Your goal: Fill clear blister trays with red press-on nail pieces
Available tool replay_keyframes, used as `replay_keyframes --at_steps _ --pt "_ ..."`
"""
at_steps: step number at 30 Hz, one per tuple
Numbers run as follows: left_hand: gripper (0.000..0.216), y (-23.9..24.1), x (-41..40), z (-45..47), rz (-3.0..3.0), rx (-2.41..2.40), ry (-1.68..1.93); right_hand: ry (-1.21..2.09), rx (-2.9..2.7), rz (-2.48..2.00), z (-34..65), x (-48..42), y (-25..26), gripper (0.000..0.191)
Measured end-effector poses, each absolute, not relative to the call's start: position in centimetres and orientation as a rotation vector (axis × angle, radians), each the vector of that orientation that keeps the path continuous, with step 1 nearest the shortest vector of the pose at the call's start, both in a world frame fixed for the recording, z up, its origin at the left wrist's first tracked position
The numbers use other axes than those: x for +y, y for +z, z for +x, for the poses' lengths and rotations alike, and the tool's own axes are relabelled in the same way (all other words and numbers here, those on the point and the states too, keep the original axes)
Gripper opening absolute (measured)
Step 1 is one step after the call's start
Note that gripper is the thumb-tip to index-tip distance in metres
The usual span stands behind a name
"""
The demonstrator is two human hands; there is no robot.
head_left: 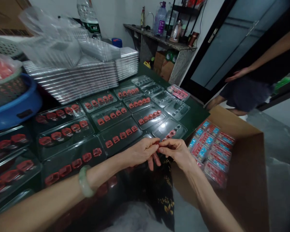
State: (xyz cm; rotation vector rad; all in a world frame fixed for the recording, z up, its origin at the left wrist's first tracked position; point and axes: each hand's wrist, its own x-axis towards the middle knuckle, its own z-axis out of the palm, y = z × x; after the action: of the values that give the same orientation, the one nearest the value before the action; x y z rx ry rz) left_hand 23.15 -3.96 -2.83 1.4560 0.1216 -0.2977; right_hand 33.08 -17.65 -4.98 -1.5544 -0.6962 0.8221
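My left hand (143, 150), with a pale green bangle (85, 181) on its wrist, meets my right hand (176, 150) over the table's front edge. Both are closed, their fingertips pinched around a small red plastic piece that is mostly hidden. Just beyond them lies a clear plastic tray (154, 116) with a row of red pieces. A nearer tray (177, 127) has red pieces in only part of its row. More clear trays with red pieces (116, 139) spread leftward across the dark green table (195, 116).
Stacked clear trays (87, 75) stand at the back left, beside a blue basin (31, 100). Bare clear trays (176, 109) and a filled pack (178, 92) lie at the far right. A cardboard box (246, 161) of packed trays stands at right. Another person's hand (239, 74) is near the door.
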Motion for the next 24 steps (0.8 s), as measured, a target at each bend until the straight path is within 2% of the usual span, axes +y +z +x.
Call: replay_keyframes --at_steps 3,8,15,18,24 --pt "0.033 -2.8 -3.9 23.0 1.523 0.093 -0.311 0.819 -0.694 -1.590 32.8 -17.7 -5.1 0.017" --pt "0.030 -3.0 -4.4 22.9 1.709 0.151 -0.147 0.464 -0.768 -1.729 31.8 -17.3 -5.1 0.012" --pt "0.038 -2.4 -4.4 23.0 1.711 0.105 -0.199 0.877 -0.666 -1.521 32.4 -18.1 -5.0 0.009" --pt "0.042 -2.2 -4.3 23.3 1.612 0.169 -0.194 0.792 -0.588 -1.507 32.2 -18.1 -5.1 0.009" --pt "0.037 -1.7 -4.1 23.3 1.608 0.306 -0.066 0.571 -0.527 -1.540 31.2 -17.6 -4.7 0.007"
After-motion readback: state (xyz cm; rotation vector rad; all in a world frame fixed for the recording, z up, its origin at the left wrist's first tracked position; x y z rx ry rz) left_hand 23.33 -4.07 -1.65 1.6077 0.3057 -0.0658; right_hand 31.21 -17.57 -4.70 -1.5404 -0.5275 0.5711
